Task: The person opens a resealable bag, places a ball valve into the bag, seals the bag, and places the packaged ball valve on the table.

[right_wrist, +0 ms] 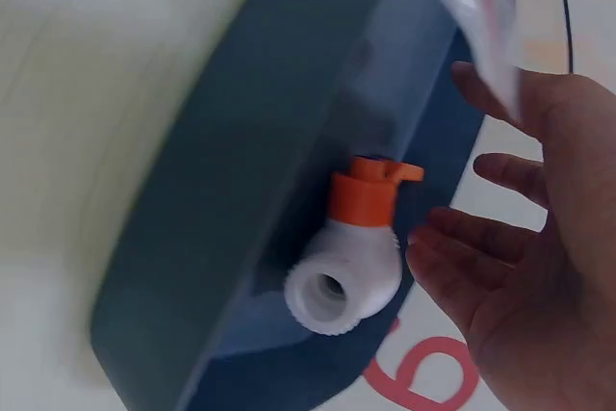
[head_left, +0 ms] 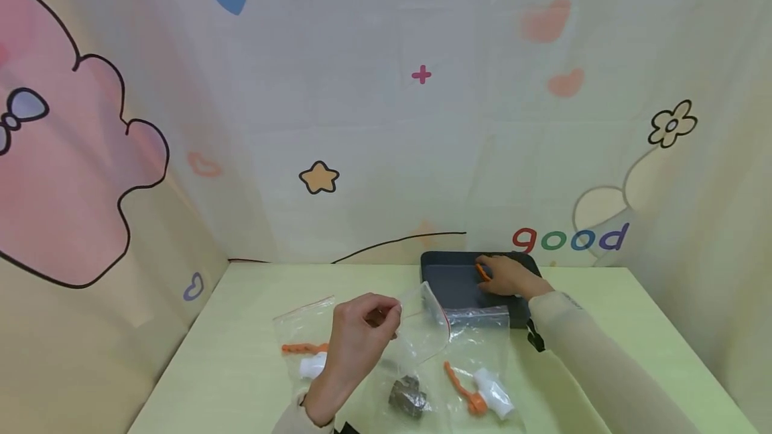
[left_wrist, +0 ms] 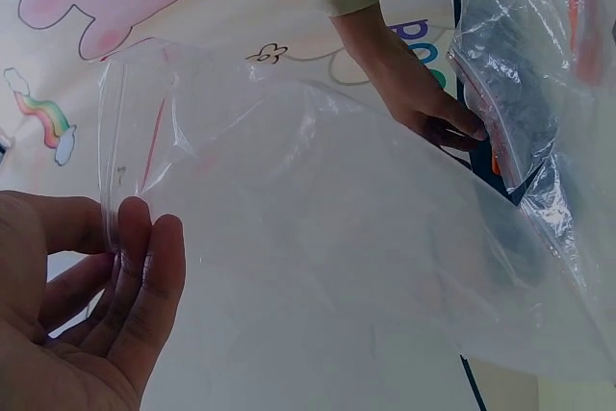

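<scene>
My left hand (head_left: 362, 333) pinches the upper edge of a clear zip bag (left_wrist: 289, 161) between thumb and fingers. The bag hangs out toward the right, its red seal line showing. Below it in the head view lies a crumpled dark grey piece (head_left: 407, 396); I cannot tell whether it is inside this bag. Over the dark tray (head_left: 435, 258) my right hand (right_wrist: 539, 238) reaches in with loosely bent, spread fingers. Beside those fingers, in the tray, is a white ball valve (right_wrist: 361, 247) with an orange handle. A slight gap shows between hand and valve.
On the table (head_left: 217, 367), a clear bag (head_left: 479, 337) on the right holds a white valve (head_left: 494, 394) and an orange part (head_left: 461, 387). Another bag (head_left: 301, 320) with similar pieces lies left, partly behind my left hand. A printed curtain (head_left: 374, 119) stands behind.
</scene>
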